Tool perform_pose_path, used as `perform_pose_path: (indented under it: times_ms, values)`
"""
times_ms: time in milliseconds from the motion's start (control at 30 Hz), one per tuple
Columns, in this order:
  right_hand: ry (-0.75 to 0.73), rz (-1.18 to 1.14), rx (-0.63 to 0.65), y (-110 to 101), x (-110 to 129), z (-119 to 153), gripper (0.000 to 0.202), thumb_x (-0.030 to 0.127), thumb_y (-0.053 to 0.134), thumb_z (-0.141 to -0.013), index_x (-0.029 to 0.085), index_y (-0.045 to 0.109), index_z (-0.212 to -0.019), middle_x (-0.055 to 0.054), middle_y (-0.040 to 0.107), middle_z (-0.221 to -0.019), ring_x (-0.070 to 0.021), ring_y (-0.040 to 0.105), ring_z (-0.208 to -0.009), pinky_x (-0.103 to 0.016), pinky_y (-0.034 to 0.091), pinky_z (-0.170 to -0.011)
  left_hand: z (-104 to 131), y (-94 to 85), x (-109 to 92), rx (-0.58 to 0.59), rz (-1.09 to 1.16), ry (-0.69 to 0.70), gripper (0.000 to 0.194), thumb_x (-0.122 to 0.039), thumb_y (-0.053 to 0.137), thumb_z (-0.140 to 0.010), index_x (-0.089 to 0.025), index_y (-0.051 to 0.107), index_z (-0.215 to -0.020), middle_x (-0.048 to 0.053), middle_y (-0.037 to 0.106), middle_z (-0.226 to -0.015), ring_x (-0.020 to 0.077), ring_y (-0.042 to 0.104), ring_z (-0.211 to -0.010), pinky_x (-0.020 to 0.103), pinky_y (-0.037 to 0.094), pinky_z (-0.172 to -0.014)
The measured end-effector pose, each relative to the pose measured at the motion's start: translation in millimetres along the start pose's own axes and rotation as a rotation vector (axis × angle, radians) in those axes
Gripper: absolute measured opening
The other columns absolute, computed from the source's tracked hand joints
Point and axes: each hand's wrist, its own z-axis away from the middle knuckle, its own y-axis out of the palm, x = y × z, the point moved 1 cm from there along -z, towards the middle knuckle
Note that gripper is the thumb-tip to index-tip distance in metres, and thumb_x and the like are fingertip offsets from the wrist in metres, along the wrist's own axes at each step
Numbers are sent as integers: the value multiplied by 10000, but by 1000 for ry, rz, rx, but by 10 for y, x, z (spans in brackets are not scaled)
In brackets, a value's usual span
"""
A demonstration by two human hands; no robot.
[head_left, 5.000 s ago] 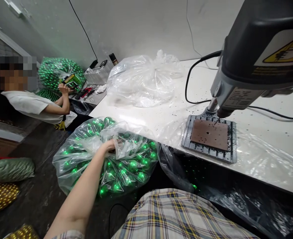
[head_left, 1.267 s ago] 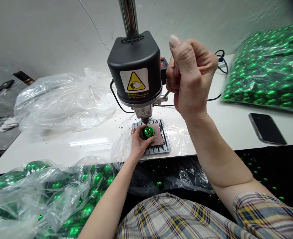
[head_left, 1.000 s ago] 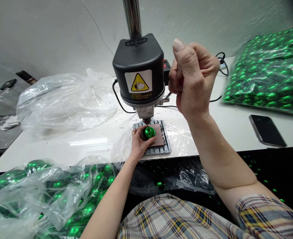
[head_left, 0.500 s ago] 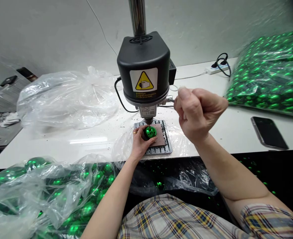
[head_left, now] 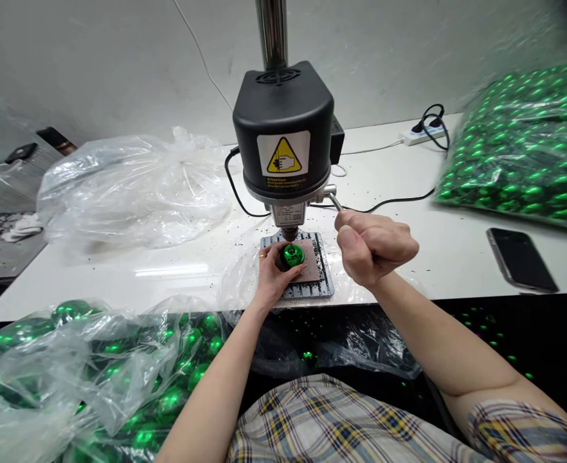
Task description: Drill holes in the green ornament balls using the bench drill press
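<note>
From where I'm standing, everything hangs on what sits straight under the drill press (head_left: 283, 122). The shiny green ball (head_left: 294, 255) rests on the brown board (head_left: 312, 262) over the slotted metal base (head_left: 326, 288), right below the chuck (head_left: 290, 233); whether the bit is touching it is too small for me to tell. Being round, it shows no long axis. The left hand (head_left: 271, 276) is the nearer one, thumb and fingers curled about the ball from its left side, holding it. The right hand (head_left: 377, 247) is off to the right of the ball and well apart from it, closed in a fist around the end of the lever (head_left: 335, 202), which slants down from the drill's side. All of this is near the front edge of the white table (head_left: 100, 273).
</note>
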Motion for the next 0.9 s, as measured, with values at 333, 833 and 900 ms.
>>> perform_pose_path:
  times_ms: [333,833,900]
  values:
    - [-52,23,92,-21,4,75,379,-31,513,-718,142,227,-540,34,276,-479,-48,262,-435,-259,219,-461,10,-26,-86,-4,5,-16,551,-318,831,-660,-204,608,-1151,76,615,-1117,250,514,-1166,398,435,-997]
    - [626,-91,-246,106,-439,-812,498,352,679,-841,180,296,-573,41,287,-442,-53,204,-342,-267,109,-317,828,20,-382,-11,-274,236,504,-364,744,-761,-233,527,-1197,94,640,-1080,248,622,-1019,384,524,-858]
    - [609,-128,-283,108,-433,-797,476,291,692,-807,185,306,-549,42,287,-427,-58,218,-323,-261,92,-295,1035,86,-393,281,-386,358,523,-317,744,-766,-252,521,-1236,108,645,-1139,265,637,-1027,399,532,-846]
